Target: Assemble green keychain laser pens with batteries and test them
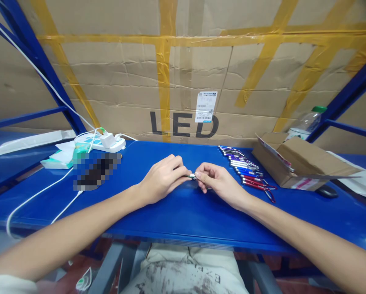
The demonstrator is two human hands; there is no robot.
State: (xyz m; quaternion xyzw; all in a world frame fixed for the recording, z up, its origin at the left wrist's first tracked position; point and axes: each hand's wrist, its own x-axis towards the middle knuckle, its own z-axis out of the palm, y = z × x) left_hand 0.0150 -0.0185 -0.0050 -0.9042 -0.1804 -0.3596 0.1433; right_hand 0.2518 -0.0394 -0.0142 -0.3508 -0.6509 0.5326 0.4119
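Over the blue table [170,222], pinching a small silvery piece [192,176] between fingertips of left hand [163,178] and right hand [218,182], probably light, stiff, slick, best gripped by its ends.

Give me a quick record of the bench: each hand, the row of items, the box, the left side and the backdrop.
Left hand: pinching a small shiny piece; exact type unclear
Right hand: fingertips at the same piece
Row of slim items: right of the hands; purple, blue, silver and red
Open cardboard box: beyond the row, to the right; contents not visible
Left side: white power strip, plug inserted
Backdrop: taped cardboard marked LED
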